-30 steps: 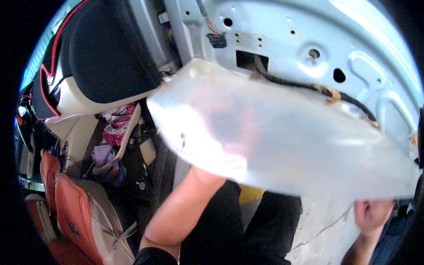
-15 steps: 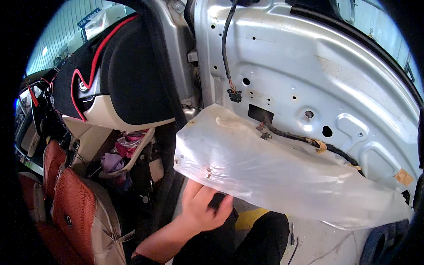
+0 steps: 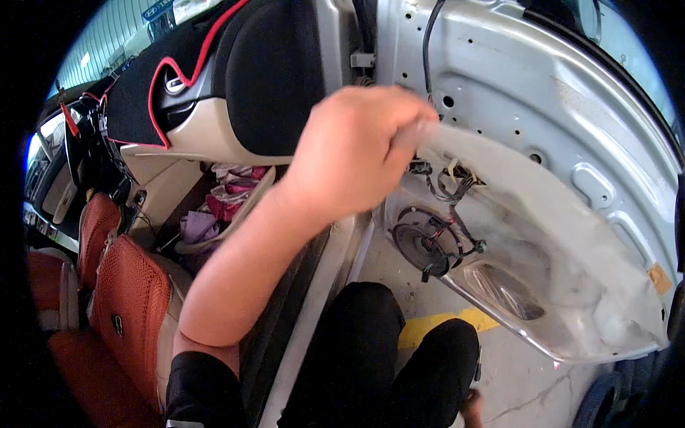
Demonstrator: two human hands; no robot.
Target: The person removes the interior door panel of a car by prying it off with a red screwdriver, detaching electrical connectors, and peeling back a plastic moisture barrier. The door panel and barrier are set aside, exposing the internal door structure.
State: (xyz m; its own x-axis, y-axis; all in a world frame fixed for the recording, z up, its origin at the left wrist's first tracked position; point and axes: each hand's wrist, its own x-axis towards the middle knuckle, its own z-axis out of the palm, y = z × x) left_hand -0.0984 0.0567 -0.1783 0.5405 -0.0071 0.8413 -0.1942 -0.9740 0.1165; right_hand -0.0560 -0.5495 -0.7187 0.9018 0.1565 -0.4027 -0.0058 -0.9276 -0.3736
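Observation:
My left hand [image 3: 357, 153] is raised in front of the door, fingers pinched on the upper corner of a translucent plastic sheet [image 3: 528, 167]. The sheet is lifted away from the lower part of the silver car door [image 3: 499, 78]. Behind it show a round black speaker [image 3: 421, 246] and a wiring harness [image 3: 457, 192] with several connectors. A small part of my right hand [image 3: 471, 408] appears low down beside my right knee; its fingers are mostly hidden, so its grip cannot be made out.
To the left is the car interior, with a black and beige dashboard side [image 3: 275, 85] and reddish-brown seats [image 3: 132, 285]. The door sill [image 3: 314, 314] runs beside my legs. A thin dark tool [image 3: 478, 364] lies on the floor near my knee, and a tyre [image 3: 599, 399] stands at lower right.
My left hand has risen from under the sheet's lower edge to its upper corner and pulled it up, uncovering the speaker and wiring. The view has shifted. Part of my right hand now shows.

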